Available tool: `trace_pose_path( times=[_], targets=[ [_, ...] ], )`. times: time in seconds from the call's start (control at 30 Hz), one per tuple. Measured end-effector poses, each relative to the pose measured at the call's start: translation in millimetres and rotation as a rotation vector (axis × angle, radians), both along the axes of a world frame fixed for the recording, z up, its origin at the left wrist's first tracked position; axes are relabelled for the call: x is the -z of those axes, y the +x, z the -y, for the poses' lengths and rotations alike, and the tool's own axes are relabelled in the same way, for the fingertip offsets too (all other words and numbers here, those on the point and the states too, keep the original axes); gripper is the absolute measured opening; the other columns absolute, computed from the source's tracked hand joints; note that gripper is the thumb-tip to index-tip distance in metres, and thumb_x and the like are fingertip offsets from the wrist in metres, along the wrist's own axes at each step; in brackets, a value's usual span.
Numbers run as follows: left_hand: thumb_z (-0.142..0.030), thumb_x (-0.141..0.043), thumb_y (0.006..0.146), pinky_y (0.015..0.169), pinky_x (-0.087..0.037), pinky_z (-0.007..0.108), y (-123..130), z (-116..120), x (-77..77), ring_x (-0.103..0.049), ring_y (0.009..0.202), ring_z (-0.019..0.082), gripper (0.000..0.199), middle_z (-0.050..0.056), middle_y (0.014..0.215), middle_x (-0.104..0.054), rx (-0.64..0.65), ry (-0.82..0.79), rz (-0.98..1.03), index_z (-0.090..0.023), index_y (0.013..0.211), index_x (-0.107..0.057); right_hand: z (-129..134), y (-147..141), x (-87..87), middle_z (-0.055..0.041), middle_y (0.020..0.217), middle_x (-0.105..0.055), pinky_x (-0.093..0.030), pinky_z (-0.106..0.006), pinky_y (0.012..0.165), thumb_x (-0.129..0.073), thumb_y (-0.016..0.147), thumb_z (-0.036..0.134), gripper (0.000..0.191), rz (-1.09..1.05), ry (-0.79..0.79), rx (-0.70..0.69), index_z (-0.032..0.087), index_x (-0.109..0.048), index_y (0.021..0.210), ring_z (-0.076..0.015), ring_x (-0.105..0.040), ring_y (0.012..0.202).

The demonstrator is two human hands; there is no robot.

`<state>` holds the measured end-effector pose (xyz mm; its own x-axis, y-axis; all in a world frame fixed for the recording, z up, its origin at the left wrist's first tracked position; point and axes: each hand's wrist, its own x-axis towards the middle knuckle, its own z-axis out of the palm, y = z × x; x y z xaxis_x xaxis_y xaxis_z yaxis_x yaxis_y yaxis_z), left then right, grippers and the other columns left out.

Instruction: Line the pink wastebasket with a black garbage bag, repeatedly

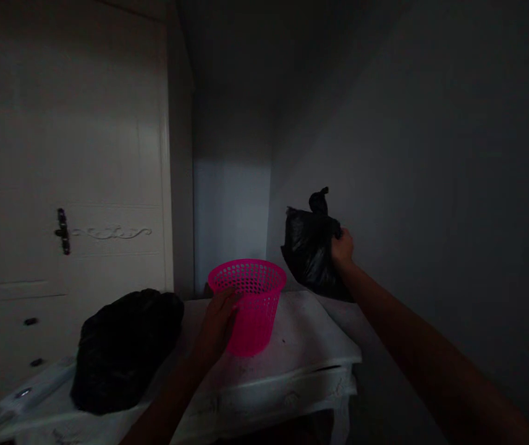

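A bright pink perforated plastic basket (253, 324) stands upright on a white table (311, 330). My left hand (218, 321) is at the basket's near left side, fingers stretched out by the rim; whether it touches the basket is hard to tell in the dim light. Off to the right, my right hand (342, 246) grips a knotted black plastic bag (308, 247) by its side and holds it up beyond the basket. Another black plastic bag (125, 346), larger and bulging, rests on the table left of my left hand.
A pale wardrobe (116, 154) with a dark handle (62, 232) rises at the left. Bare grey wall (413, 173) closes off the right and back. At the table's left end lies a whitish flat item (37, 386) that I cannot make out.
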<state>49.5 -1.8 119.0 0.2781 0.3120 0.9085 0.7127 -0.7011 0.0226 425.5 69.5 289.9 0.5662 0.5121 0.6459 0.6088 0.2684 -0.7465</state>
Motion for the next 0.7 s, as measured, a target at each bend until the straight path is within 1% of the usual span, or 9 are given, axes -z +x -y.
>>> trace_pose_path(
  times=[0.07,0.13,0.27,0.4,0.5,0.57,0.6,0.63,0.7],
  targets=[
    [-0.023,-0.05,0.101,0.109,-0.05,0.047,-1,0,6.5,-0.058,0.132,0.026,0.036,0.012,0.139,-0.065,-0.058,0.042,0.014,-0.024,0.137,-0.06,5,1,14.7,-0.015,0.109,-0.07,-0.047,-0.037,0.091,-0.05,0.09,0.031,0.032,-0.013,-0.094,0.069,0.015,-0.062,0.114,-0.0265,-0.064,0.1],
    [-0.022,-0.05,0.101,0.105,-0.05,0.047,-2,0,8.0,-0.061,0.126,0.027,0.033,0.012,0.131,-0.069,-0.1,0.072,0.019,-0.023,0.131,-0.064,8,1,31.7,-0.0147,0.11,-0.07,-0.047,-0.036,0.092,-0.048,0.09,0.026,0.033,-0.003,-0.156,0.111,0.016,-0.061,0.118,-0.0258,-0.065,0.1],
    [-0.016,-0.05,0.098,0.095,-0.05,0.045,-4,1,0.3,-0.063,0.11,0.027,0.029,0.01,0.111,-0.073,-0.186,0.08,-0.007,-0.024,0.115,-0.073,12,-2,65.6,-0.0148,0.113,-0.069,-0.047,-0.035,0.092,-0.047,0.094,0.025,0.036,0.024,-0.246,0.166,0.017,-0.056,0.127,-0.0254,-0.066,0.103],
    [-0.013,-0.053,0.097,0.095,-0.048,0.045,-4,4,-6.9,-0.063,0.109,0.027,0.031,0.009,0.112,-0.073,-0.224,0.084,-0.06,-0.026,0.118,-0.072,12,-9,90.6,-0.016,0.114,-0.07,-0.049,-0.036,0.089,-0.047,0.096,0.026,0.038,-0.034,-0.343,0.217,0.017,-0.05,0.133,-0.0273,-0.069,0.103],
    [-0.015,-0.053,0.099,0.097,-0.05,0.044,-6,10,-3.6,-0.063,0.115,0.027,0.033,0.011,0.121,-0.071,-0.208,0.122,-0.076,-0.024,0.127,-0.066,10,-14,103.0,-0.0175,0.112,-0.071,-0.051,-0.038,0.087,-0.047,0.097,0.027,0.042,-0.092,-0.382,0.278,0.016,-0.046,0.137,-0.0289,-0.071,0.102],
    [-0.017,-0.054,0.099,0.103,-0.049,0.045,-9,15,6.7,-0.06,0.125,0.028,0.039,0.013,0.133,-0.066,-0.217,0.127,-0.066,-0.025,0.137,-0.058,9,-14,110.0,-0.0199,0.114,-0.07,-0.052,-0.04,0.087,-0.046,0.097,0.028,0.044,-0.114,-0.407,0.31,0.015,-0.043,0.139,-0.0307,-0.071,0.102],
    [-0.019,-0.054,0.099,0.106,-0.048,0.045,-11,17,15.2,-0.058,0.129,0.028,0.043,0.014,0.138,-0.062,-0.231,0.127,-0.046,-0.025,0.142,-0.054,9,-14,113.7,-0.0215,0.115,-0.069,-0.052,-0.041,0.087,-0.044,0.097,0.029,0.046,-0.106,-0.431,0.31,0.013,-0.041,0.14,-0.0318,-0.071,0.103],
    [-0.02,-0.055,0.099,0.108,-0.048,0.046,-14,19,26.0,-0.056,0.132,0.029,0.047,0.015,0.141,-0.06,-0.248,0.119,-0.02,-0.025,0.145,-0.05,9,-12,118.0,-0.0233,0.116,-0.068,-0.052,-0.042,0.086,-0.042,0.098,0.029,0.047,-0.086,-0.46,0.299,0.012,-0.04,0.141,-0.0332,-0.071,0.104],
    [-0.022,-0.055,0.099,0.107,-0.05,0.048,-20,21,54.2,-0.056,0.133,0.03,0.051,0.017,0.142,-0.057,-0.285,0.103,0.049,-0.025,0.148,-0.044,10,-10,128.4,-0.0265,0.117,-0.067,-0.052,-0.045,0.085,-0.04,0.098,0.028,0.048,-0.021,-0.512,0.249,0.009,-0.038,0.142,-0.0359,-0.07,0.105]
  ],
)
